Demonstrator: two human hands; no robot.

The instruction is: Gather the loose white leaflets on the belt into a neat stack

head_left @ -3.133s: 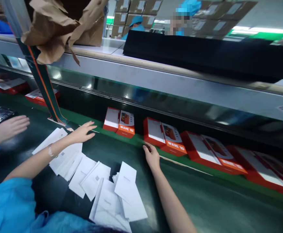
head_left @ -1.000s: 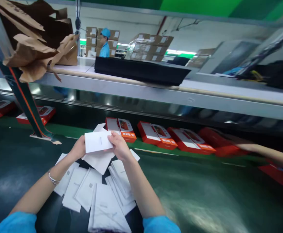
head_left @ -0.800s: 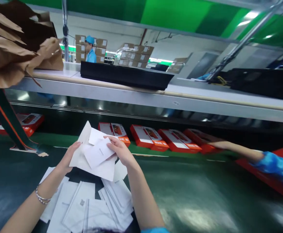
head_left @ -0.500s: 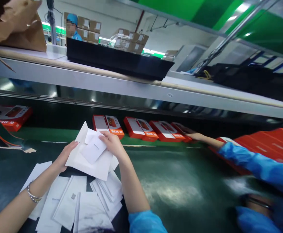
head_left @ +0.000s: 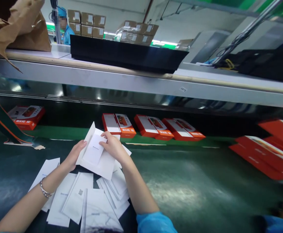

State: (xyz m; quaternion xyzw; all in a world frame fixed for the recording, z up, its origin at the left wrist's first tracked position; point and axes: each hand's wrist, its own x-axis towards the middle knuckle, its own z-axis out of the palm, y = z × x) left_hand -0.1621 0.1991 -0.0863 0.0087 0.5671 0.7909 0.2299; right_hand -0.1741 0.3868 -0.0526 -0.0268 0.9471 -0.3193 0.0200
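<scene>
Your left hand (head_left: 74, 156) and right hand (head_left: 113, 147) grip one white envelope (head_left: 95, 155)
Fingers (head_left: 104, 134) half curled; about five more envelopes (head_left: 77, 197) at six o'clock, four red boxes (head_left: 118, 124) at twelve

I count four red boxes (head_left: 153, 127) along the table's (head_left: 180, 194) far edge, about three more at its right end, and at least five white envelopes (head_left: 77, 197) on it.

We can't read the small print on the white envelope (head_left: 93, 150). The red boxes (head_left: 263, 155) at the right are blurred, a blue sleeve (head_left: 274, 224) is cut off at the near right corner, and the brown paper (head_left: 17, 29) runs off the far left edge.
</scene>
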